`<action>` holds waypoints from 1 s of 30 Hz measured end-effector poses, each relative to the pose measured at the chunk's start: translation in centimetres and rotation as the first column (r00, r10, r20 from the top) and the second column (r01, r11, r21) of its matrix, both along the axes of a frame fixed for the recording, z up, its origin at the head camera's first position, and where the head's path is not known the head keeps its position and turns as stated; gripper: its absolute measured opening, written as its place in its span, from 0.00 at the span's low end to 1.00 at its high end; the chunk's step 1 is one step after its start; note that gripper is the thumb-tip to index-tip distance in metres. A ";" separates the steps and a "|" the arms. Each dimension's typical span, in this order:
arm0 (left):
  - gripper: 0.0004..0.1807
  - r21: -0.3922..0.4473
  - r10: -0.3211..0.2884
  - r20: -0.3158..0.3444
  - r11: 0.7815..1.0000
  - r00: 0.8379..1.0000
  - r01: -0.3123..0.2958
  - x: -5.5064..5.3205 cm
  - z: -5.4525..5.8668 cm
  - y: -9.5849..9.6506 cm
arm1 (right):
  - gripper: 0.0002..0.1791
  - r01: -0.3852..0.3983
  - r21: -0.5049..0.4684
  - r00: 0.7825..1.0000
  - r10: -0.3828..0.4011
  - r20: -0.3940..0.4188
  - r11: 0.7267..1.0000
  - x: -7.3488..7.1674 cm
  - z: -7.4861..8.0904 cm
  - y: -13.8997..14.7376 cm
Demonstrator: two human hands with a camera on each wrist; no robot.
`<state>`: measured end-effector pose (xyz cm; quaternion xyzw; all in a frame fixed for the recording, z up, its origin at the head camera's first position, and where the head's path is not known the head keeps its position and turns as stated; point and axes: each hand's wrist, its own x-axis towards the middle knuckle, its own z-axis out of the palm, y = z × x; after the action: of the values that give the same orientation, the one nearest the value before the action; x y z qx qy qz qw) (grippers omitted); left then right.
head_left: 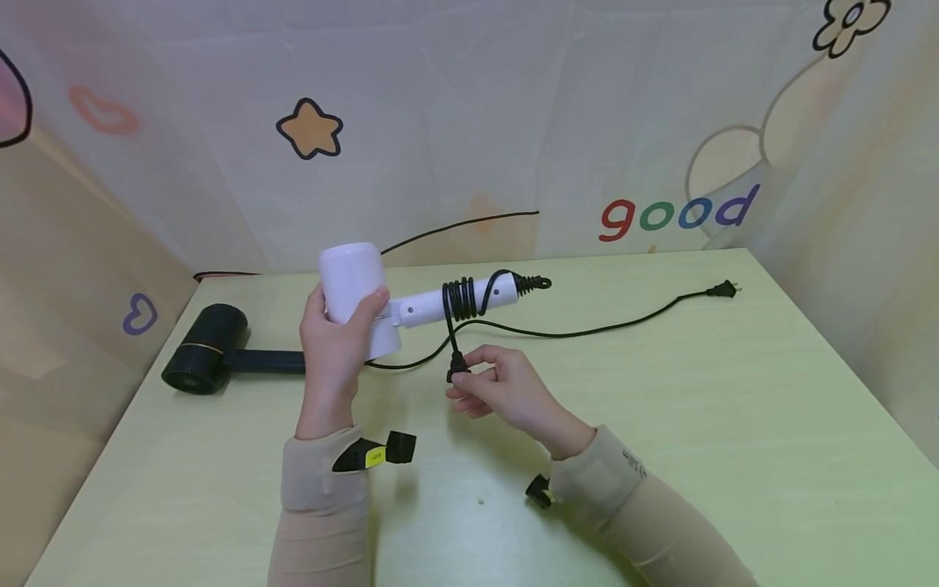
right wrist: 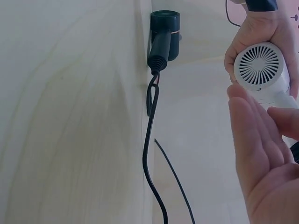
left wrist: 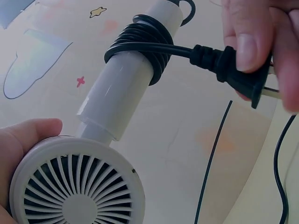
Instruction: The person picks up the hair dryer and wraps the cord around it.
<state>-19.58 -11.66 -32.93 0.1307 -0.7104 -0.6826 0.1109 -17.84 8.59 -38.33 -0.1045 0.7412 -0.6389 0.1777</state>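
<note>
My left hand point(head_left: 330, 346) grips a white hair dryer point(head_left: 350, 281) by its barrel and holds it up above the table, handle pointing right. The dryer's black cord point(head_left: 462, 299) is wound several times round the handle. Between thumb and fingers, my right hand point(head_left: 513, 390) pinches the plug point(head_left: 458, 367) at the end of that cord. In the left wrist view, the plug point(left wrist: 240, 74) shows its prongs partly behind the fingers, and the slatted grille point(left wrist: 79, 207) faces the camera. The right wrist view shows the grille point(right wrist: 259, 65) too, but the plug is out of sight there.
A black hair dryer point(head_left: 209, 346) lies at the table's left, its handle partly behind my left hand. Its cord point(head_left: 557, 334) runs rightward across the table point(head_left: 660, 456) to a plug point(head_left: 722, 289) near the back right. A printed curtain point(head_left: 469, 122) hangs behind.
</note>
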 end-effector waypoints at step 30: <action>0.33 -0.057 -0.288 0.215 0.950 0.933 0.307 0.2 0.3 -0.5 | 0.06 0.242 0.122 0.796 -0.125 -0.593 0.963 -1.9 0.5 2.4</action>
<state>-19.42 -12.11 -32.66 0.0858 -0.7593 -0.6421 -0.0614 -19.76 11.02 -37.87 -0.2039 0.8243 -0.5166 -0.1102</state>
